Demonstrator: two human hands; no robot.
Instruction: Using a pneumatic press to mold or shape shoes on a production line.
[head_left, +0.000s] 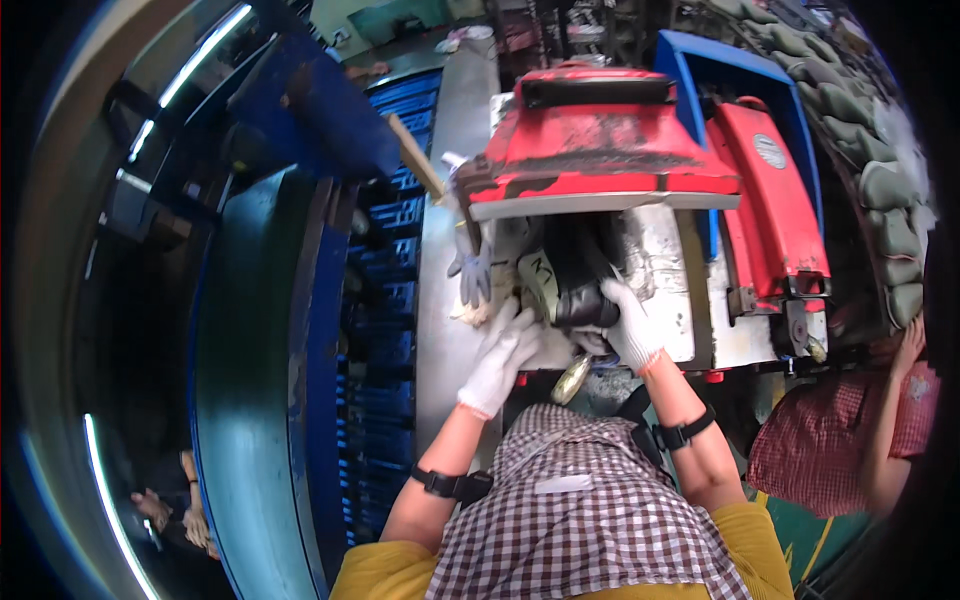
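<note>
A black shoe or boot (580, 268) lies on the metal bench top under the raised red machine head (610, 140). Its left side shows a pale greenish face with dark marks. My right hand (632, 325), in a white glove, is closed round the near right end of it. My left hand (503, 350), gloved in white too, is beside the pale face with its fingers mostly stretched; I cannot tell whether they touch it. A yellowish, shiny handle-like piece (571, 380) sticks out below the bench edge between my hands.
A grey glove (474, 268) hangs left of the machine. To the right stands a second red machine (765, 190) by a blue frame (670, 60). Green-grey shoe-shaped pieces (885, 190) line a far-right rack. A blue roller conveyor (390, 300) runs along the left. Another person's arm (897, 400) shows at right.
</note>
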